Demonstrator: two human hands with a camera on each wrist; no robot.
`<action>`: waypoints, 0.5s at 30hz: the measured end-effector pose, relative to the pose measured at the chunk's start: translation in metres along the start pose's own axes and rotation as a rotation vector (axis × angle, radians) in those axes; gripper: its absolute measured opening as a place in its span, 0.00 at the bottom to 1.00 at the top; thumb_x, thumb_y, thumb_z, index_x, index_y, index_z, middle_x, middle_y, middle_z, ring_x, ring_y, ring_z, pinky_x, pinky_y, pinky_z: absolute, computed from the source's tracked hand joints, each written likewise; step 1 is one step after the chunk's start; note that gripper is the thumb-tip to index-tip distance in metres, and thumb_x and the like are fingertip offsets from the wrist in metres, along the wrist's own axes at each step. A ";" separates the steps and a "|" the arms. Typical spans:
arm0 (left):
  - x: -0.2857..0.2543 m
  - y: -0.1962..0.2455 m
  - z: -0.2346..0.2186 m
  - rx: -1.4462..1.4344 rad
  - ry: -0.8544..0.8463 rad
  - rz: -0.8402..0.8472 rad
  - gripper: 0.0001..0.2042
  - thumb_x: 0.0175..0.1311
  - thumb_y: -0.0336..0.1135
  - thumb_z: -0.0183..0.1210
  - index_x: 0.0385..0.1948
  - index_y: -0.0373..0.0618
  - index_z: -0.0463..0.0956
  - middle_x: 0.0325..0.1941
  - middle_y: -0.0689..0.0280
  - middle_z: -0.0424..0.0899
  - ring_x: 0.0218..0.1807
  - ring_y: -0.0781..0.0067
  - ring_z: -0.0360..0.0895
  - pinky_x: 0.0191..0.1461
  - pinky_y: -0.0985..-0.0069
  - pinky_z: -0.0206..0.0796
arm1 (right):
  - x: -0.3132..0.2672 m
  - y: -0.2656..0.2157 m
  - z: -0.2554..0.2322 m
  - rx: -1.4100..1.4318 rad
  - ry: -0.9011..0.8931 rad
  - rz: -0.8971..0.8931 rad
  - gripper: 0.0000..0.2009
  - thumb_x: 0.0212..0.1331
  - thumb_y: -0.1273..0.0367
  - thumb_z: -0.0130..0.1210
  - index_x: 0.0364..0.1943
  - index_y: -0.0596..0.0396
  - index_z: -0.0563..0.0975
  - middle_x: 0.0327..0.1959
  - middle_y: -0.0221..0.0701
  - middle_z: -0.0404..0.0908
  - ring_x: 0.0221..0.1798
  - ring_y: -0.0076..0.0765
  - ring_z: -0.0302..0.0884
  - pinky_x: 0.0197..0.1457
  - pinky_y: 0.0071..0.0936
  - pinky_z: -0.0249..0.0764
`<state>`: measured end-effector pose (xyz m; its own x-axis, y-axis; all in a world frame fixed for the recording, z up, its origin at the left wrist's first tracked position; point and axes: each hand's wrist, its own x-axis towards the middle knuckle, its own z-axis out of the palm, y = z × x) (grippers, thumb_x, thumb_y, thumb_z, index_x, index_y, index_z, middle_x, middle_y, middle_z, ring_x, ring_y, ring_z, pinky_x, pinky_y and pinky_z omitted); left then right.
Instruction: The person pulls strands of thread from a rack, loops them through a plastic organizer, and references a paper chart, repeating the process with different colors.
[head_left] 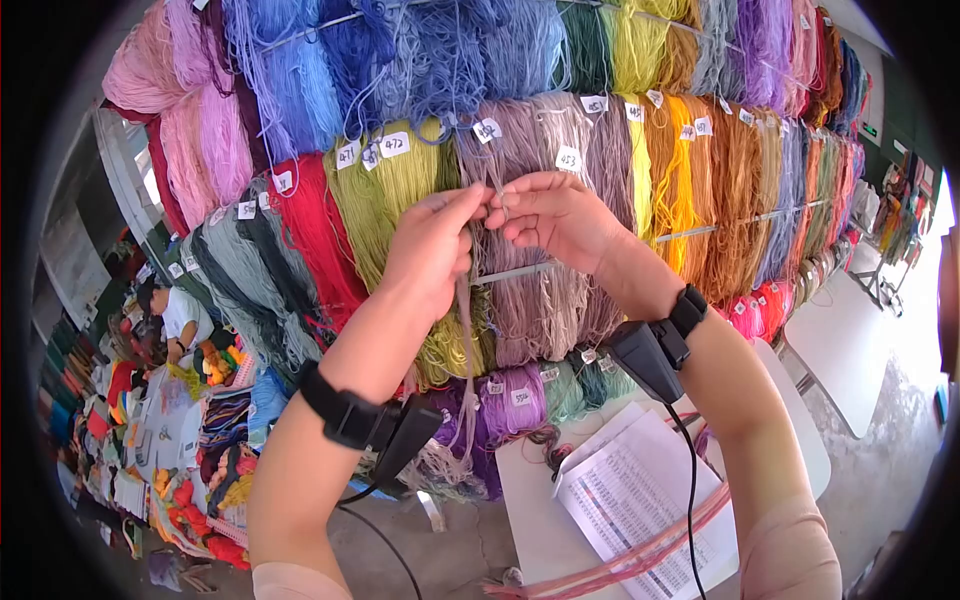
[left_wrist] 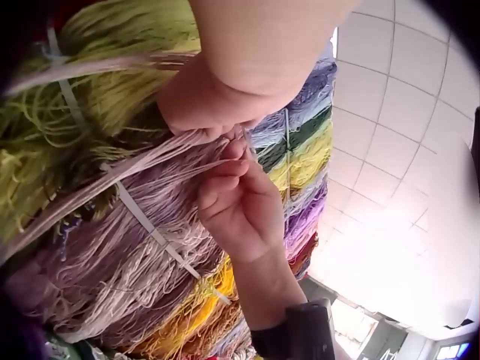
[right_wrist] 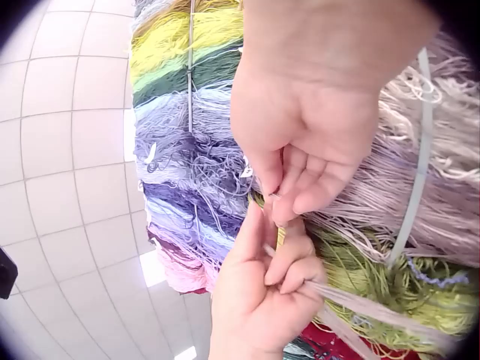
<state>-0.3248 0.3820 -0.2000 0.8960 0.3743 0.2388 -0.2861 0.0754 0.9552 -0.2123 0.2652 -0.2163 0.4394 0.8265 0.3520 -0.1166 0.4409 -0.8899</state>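
My left hand point(head_left: 432, 250) grips a thin bundle of pale mauve-grey thread point(head_left: 467, 350), whose long ends hang below the fist. Close beside it, my right hand point(head_left: 562, 218) pinches fine strands of the thread between thumb and forefinger, the other fingers loosely bent. The fingertips of both hands meet in front of a mauve hank point(head_left: 510, 310) on the rack. In the left wrist view the strands point(left_wrist: 112, 176) run from under the left hand off to the left. From the right wrist the bundle point(right_wrist: 367, 306) shows leaving the left fist; the pinched bit is mostly hidden by fingers.
Hanks in many colours hang in rows on the rack, with numbered paper tags point(head_left: 568, 158) and a metal bar point(head_left: 512, 273). Below right, a white table point(head_left: 525, 480) bears printed sheets point(head_left: 640, 500) and pink strands point(head_left: 640, 550). Another person point(head_left: 185, 320) sits at far left near heaped yarn.
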 end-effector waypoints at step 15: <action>0.030 -0.012 -0.008 -0.074 -0.169 -0.024 0.09 0.52 0.38 0.57 0.26 0.43 0.71 0.21 0.74 0.70 0.13 0.92 0.51 0.14 0.90 0.41 | -0.001 0.001 -0.008 -0.067 0.017 -0.002 0.05 0.50 0.70 0.51 0.30 0.55 0.75 0.25 0.34 0.78 0.24 0.24 0.76 0.24 0.15 0.69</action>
<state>-0.2973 0.3997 -0.2059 0.9455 0.2112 0.2477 -0.2821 0.1524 0.9472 -0.2061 0.2624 -0.2199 0.4543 0.8196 0.3491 -0.0562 0.4174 -0.9070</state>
